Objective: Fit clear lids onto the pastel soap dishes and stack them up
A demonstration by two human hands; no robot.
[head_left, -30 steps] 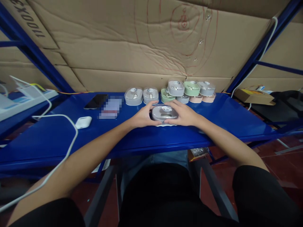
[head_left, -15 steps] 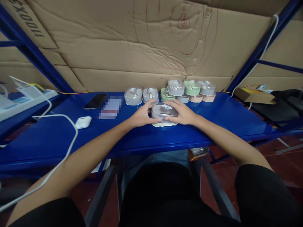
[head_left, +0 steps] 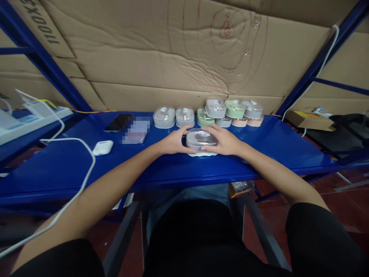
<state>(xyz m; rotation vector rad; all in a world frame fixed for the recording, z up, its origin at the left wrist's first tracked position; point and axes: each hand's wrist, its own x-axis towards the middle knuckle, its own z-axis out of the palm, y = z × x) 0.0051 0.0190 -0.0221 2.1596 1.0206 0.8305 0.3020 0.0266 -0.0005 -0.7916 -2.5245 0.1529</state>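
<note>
A grey lidded plastic box [head_left: 198, 143] with a smoky clear lid, a round sticker and a cream base sits near the front edge of the blue table. My left hand [head_left: 173, 142] is curved about its left end, thumb at the front and fingers at the back, with a small gap by the palm. My right hand [head_left: 227, 141] grips the right end, thumb along the front side and fingers over the back of the lid. Behind the hands stand two similar grey boxes, one at the left [head_left: 164, 117] and another beside it [head_left: 185, 117].
Farther right, similar boxes in grey, green [head_left: 235, 109] and pink are stacked against the cardboard [head_left: 129, 92]. A dark phone [head_left: 118, 122], a second phone with a blurred screen [head_left: 135, 130] and a white earbud case [head_left: 103, 147] lie left. A white cable [head_left: 92, 161] crosses my left arm.
The view has shifted slightly. My left fingers and thumb have drawn a little back from the box's left end; the right hand stays around its right end.
</note>
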